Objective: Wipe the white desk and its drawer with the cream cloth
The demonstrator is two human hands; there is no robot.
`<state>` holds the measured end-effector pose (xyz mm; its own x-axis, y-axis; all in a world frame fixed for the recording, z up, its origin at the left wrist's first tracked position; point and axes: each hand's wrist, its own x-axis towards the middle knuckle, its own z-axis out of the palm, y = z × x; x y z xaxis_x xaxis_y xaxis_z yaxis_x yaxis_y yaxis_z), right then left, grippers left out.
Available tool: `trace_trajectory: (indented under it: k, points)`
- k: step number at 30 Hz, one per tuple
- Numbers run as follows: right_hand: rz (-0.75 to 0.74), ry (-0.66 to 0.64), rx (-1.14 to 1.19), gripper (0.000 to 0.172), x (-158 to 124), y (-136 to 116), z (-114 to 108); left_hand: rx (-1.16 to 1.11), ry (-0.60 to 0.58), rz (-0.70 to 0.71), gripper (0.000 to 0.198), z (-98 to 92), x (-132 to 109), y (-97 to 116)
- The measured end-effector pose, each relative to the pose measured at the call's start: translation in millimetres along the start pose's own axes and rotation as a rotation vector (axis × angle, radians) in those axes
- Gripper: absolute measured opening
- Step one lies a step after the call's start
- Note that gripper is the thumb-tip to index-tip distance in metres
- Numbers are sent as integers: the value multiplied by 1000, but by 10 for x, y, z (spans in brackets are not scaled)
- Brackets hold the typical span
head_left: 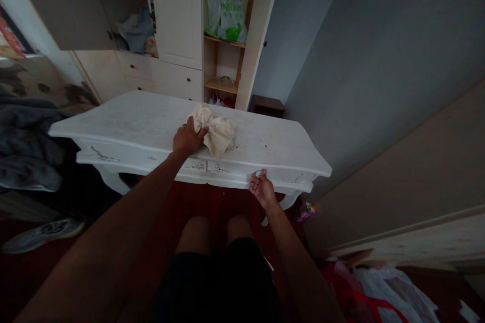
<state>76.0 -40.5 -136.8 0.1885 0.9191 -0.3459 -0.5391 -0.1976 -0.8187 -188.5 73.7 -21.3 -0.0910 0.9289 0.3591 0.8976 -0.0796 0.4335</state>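
My left hand on a crumpled cloth, mid-counter.
The cloth lies bunched, its long axis running far-left to near-right on the scuffed white counter. Behind stand a wardrobe and shelved bags — grey wall to the right. My left arm reaches out straight, fingers closed on the cloth's left edge. My right hand sits low at the counter's front edge, fingers curled by a pale knob — I cannot tell if they grip.

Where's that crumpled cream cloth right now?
In the head view, the cream cloth lies near the middle of the white table top, gripped at its left edge by the left hand.
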Motion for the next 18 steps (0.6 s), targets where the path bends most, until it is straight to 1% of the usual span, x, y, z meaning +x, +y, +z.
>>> trace_trajectory:
  k: [4,7,9,11,12,13,15,16,18]
  points:
    - [57,47,-19,51,-55,-52,13,-2,-5,3,85,6,5,-12]
    - [134,45,-165,60,-135,-143,-23,-10,-11,15,86,-15,18,-23]
    - [211,-27,-319,69,-220,-228,-40,-9,-55,42,88,-39,30,-33]
    - [258,-162,-480,74,-333,-341,-12,-20,-123,90,91,-60,41,-41]
    - [251,-244,-552,73,-393,-411,27,-30,-154,113,93,-67,45,-44]
    - [217,-324,-614,70,-452,-492,83,-40,-178,130,96,-70,48,-46]
    - [83,-464,-685,61,-539,-683,241,-47,-203,149,106,-65,52,-53]
    - [-5,-493,-685,55,-557,-789,337,-44,-208,157,111,-59,54,-60]
    - [-166,-476,-647,46,-527,-996,546,-44,-212,180,117,-44,56,-82]
